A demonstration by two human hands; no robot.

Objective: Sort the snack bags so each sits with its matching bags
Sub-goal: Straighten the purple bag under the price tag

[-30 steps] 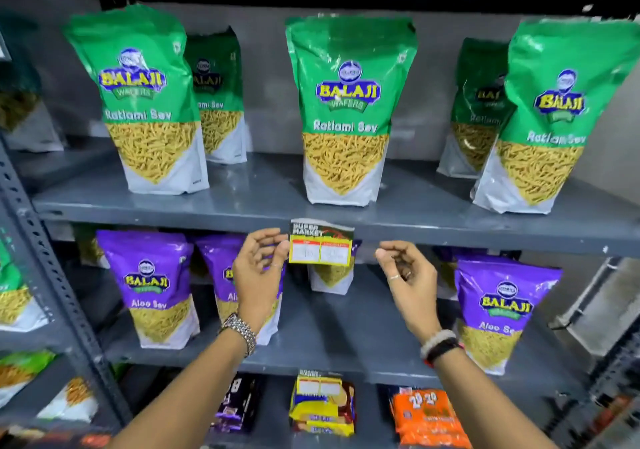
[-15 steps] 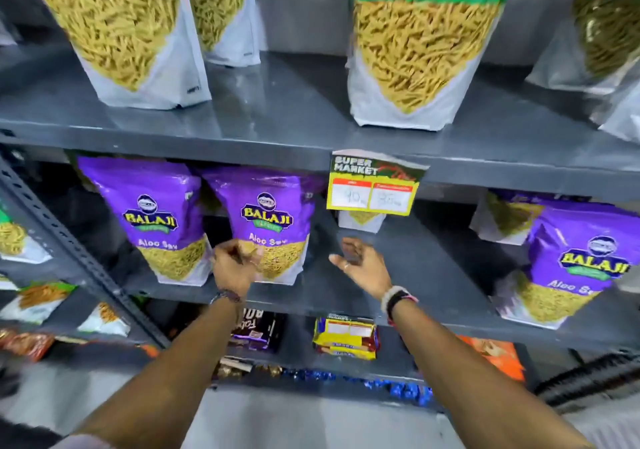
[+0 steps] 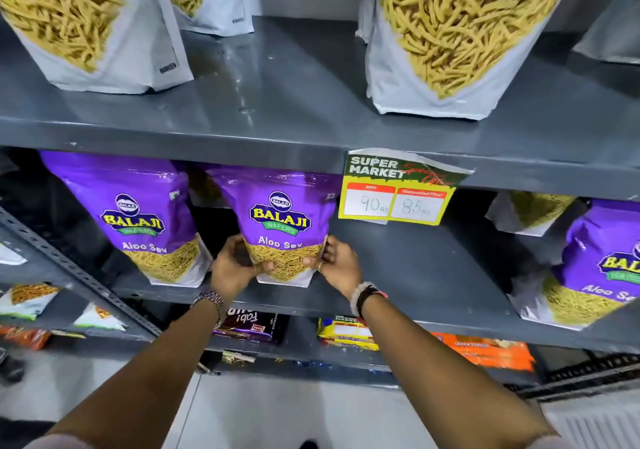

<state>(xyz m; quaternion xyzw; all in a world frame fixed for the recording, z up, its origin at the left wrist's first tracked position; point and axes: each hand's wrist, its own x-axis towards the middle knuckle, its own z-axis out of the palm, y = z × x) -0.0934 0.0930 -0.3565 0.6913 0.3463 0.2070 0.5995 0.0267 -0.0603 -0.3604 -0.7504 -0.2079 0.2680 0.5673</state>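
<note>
Gripping the middle purple bag (image 3: 282, 226) by its lower corners, just left of and below the price tag (image 3: 398, 192): left hand (image 3: 235, 268) curled around the bag's left edge, fingers closed on it, right hand (image 3: 337, 263) pinching the right edge with thumb in front and fingers behind. Standing upright on the middle shelf (image 3: 415, 268), bag reading "BALAJI WAFERS" and "Aloo Sev" over a window of thin yellow strands. Showing, further left of the price tag, a second purple bag (image 3: 138, 220) with the same "BALAJI" and "Aloo Sev" print, just beside the held one. Showing, well right of the price tag, a third purple bag (image 3: 595, 265) cut off by the frame edge, lettering "BALA" and "Aloo Se" readable. Hanging from the lip of the upper shelf (image 3: 277, 102), price tag reading "SUPER MARKET", "MRP 90" and a second box with "85". Sitting above the price tag, white-bottomed bags (image 3: 433, 50) of yellow sev, names out of frame. Wearing a metal watch (image 3: 209, 301) on the left wrist, white and dark bands (image 3: 363, 298) on the right.
</note>
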